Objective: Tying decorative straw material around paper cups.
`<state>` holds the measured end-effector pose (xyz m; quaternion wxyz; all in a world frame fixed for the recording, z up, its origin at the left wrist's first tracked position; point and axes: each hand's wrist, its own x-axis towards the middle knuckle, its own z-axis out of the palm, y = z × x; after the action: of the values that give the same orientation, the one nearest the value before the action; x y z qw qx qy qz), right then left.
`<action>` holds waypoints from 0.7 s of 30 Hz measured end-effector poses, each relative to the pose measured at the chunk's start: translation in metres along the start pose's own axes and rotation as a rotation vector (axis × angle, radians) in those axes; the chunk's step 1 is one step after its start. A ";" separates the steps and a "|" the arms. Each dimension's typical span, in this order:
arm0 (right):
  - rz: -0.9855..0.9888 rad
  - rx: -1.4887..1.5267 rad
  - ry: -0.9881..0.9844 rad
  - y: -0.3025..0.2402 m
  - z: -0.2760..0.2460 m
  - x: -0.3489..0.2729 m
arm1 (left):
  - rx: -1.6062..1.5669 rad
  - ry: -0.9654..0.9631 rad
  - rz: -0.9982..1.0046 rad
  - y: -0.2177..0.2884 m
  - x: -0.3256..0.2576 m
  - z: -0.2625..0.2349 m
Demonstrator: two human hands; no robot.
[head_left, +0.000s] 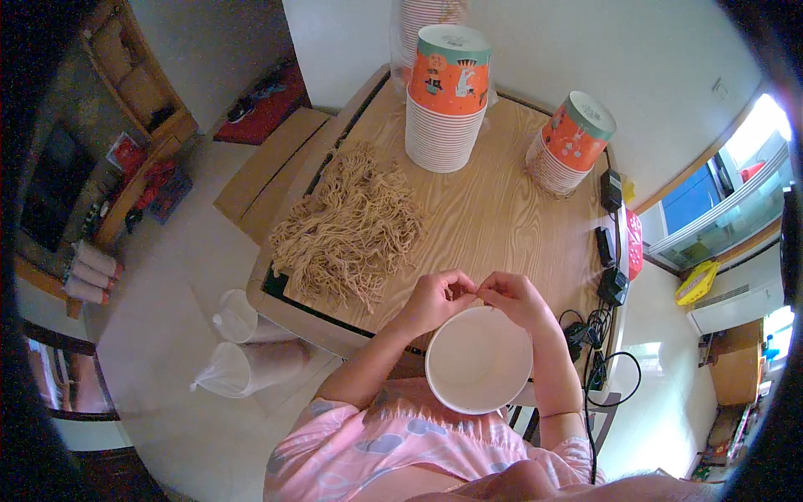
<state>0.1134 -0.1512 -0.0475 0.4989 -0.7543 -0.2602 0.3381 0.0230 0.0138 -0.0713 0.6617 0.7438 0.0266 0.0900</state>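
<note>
A white paper bucket (456, 381) is in front of my body, its mouth facing up toward me. At its far rim, my left hand (442, 299) and my right hand (514, 299) meet with fingertips pinched together. Whatever is between the fingers is too small to make out. Left of my hands, a loose heap of tan twisted cords (355, 222) lies on the wood-grain table (493, 226). Farther off stands a tall stack of upside-down paper buckets (443, 138), orange and green on top. A shorter, similar stack (571, 149) stands to its right.
Black power adapters (613, 287) and coiled cables (590, 335) line the table's right edge. Another wrapped stack of cups (410, 42) stands at the back. A cardboard box (276, 167) is left of the table. Bagged stacks of cups (255, 368) lie on the floor.
</note>
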 end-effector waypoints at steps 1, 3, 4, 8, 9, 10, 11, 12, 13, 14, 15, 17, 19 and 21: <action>-0.013 -0.028 0.011 0.004 -0.001 0.001 | 0.015 -0.016 -0.010 0.003 0.000 -0.001; -0.026 -0.056 0.023 0.005 -0.001 0.001 | 0.030 -0.033 -0.019 0.004 0.001 0.000; -0.023 -0.077 0.029 0.004 0.000 0.001 | 0.028 -0.037 -0.011 0.003 0.001 0.000; -0.041 -0.068 0.032 0.005 0.001 0.001 | 0.023 -0.047 0.034 -0.003 0.002 -0.001; -0.040 -0.068 0.033 0.005 0.000 0.001 | 0.023 -0.048 0.033 -0.004 0.002 -0.001; -0.040 -0.087 0.027 0.003 0.000 0.000 | 0.016 -0.059 0.010 -0.005 0.002 -0.001; -0.039 -0.106 0.021 0.002 -0.001 0.000 | 0.009 -0.071 -0.014 -0.005 0.002 -0.002; -0.040 -0.106 0.021 0.001 -0.001 0.000 | 0.009 -0.070 -0.014 -0.006 0.002 -0.003; -0.026 -0.107 0.017 0.000 -0.001 -0.001 | 0.011 -0.073 -0.008 -0.008 0.003 -0.003; -0.013 -0.108 0.012 -0.001 -0.001 -0.001 | 0.014 -0.076 -0.002 -0.009 0.003 -0.003; -0.013 -0.107 0.012 0.000 -0.001 0.000 | 0.014 -0.077 -0.003 -0.008 0.002 -0.004; -0.013 -0.084 0.004 0.001 -0.001 0.000 | 0.030 -0.068 -0.062 -0.003 0.001 -0.005; -0.005 -0.107 0.002 0.000 -0.002 0.000 | 0.019 -0.077 -0.083 -0.004 0.002 -0.005; 0.003 -0.130 -0.002 -0.001 -0.001 0.001 | 0.009 -0.083 -0.104 -0.008 0.001 -0.005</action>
<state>0.1150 -0.1512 -0.0466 0.4480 -0.7852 -0.2813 0.3220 0.0242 0.0200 -0.0790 0.6627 0.7475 0.0379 0.0244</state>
